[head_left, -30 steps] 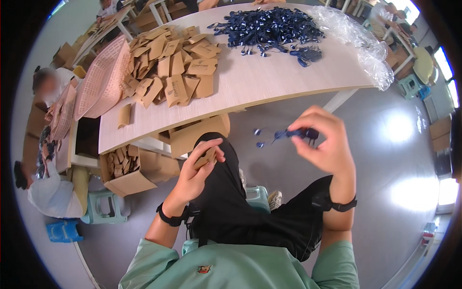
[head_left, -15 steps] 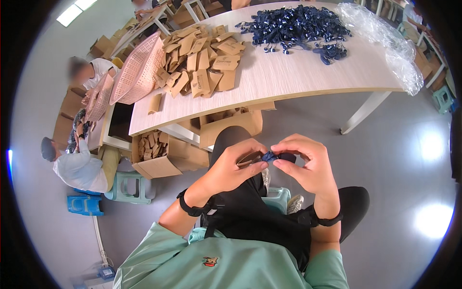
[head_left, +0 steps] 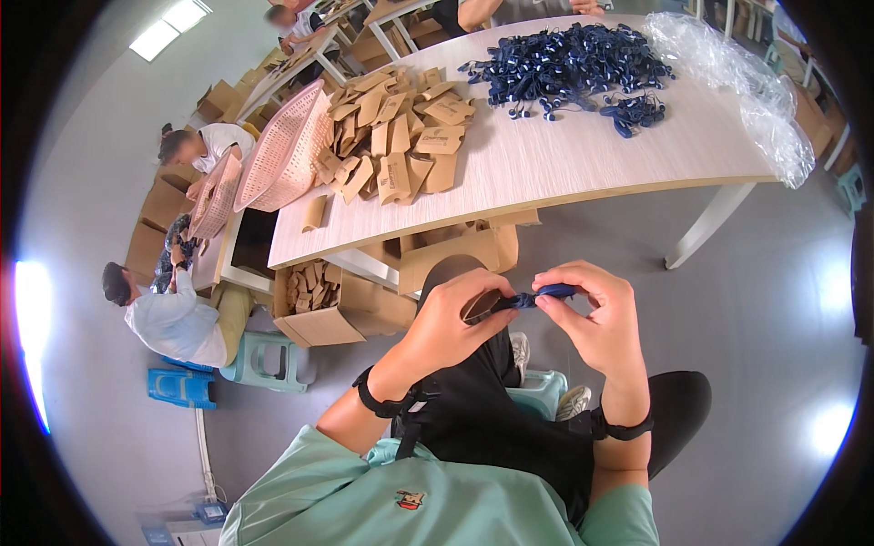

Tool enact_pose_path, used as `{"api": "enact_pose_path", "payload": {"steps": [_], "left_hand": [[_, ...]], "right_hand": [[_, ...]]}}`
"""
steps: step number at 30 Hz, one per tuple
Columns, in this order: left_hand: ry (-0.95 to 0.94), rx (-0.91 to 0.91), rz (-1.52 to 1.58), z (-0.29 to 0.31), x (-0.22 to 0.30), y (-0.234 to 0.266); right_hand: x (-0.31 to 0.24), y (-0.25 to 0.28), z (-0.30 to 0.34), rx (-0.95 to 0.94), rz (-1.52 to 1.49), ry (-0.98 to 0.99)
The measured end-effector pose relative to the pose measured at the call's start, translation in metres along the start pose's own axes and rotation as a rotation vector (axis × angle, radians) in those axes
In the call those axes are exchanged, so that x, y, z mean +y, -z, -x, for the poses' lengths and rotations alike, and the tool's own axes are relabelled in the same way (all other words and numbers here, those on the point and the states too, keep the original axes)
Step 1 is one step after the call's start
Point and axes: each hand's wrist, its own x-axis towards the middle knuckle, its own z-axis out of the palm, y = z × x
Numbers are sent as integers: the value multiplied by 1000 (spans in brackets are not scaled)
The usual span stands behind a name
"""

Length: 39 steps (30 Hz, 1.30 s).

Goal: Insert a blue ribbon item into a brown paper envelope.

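My left hand [head_left: 446, 318] is closed around a small brown cardboard pillow box [head_left: 480, 308], whose open end shows between thumb and fingers. In my right hand [head_left: 603, 314] a dark blue bundle of earphones [head_left: 557, 290] is pinched between thumb and fingertips. The bundle's left end reaches to the box, at my left fingertips; whether part of it is inside I cannot tell. Both hands are above my lap, in front of the table [head_left: 546, 168]. On that table lie a heap of similar brown boxes [head_left: 391, 136] and a pile of dark blue earphones [head_left: 569, 68].
Pink plastic baskets [head_left: 284, 150] stand at the table's left end. Clear plastic sheeting [head_left: 774, 118] drapes over its right end. Below are open cartons [head_left: 350, 305] with brown pieces in them. Co-workers sit at the left, near a pale green stool [head_left: 266, 362]; another person is across the table.
The view has shifted a little, so the scene appears lower and farther right. The box's open end shows more, and more of the blue bundle is visible in my right fingers.
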Motion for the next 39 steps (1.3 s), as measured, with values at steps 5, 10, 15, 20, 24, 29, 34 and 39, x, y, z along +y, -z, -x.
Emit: {"api": "enact_pose_path", "payload": {"steps": [5,10,15,20,24,29,34,39], "left_hand": [[-19,-33,306,3,-9,0],[246,-46,759,11,-17,3],[293,6,851,15,-24,2],[233,-54,539,24,-48,9],[232,-65,657,28,-40,19],[289,-73,616,28,-43,20],[231,71,616,18,-44,7],[327,89,724,2,-38,2]], "right_hand": [[6,-3,3,5,-107,-118],[8,-21,7,-135,-113,-245],[8,-34,8,-164,-153,-265],[15,-49,12,-167,-453,-356],[19,-52,10,-216,-454,-427],[12,-52,10,-253,-330,-483],[20,-60,13,-180,-397,-449],[33,-61,17,-165,-151,-213]]}}
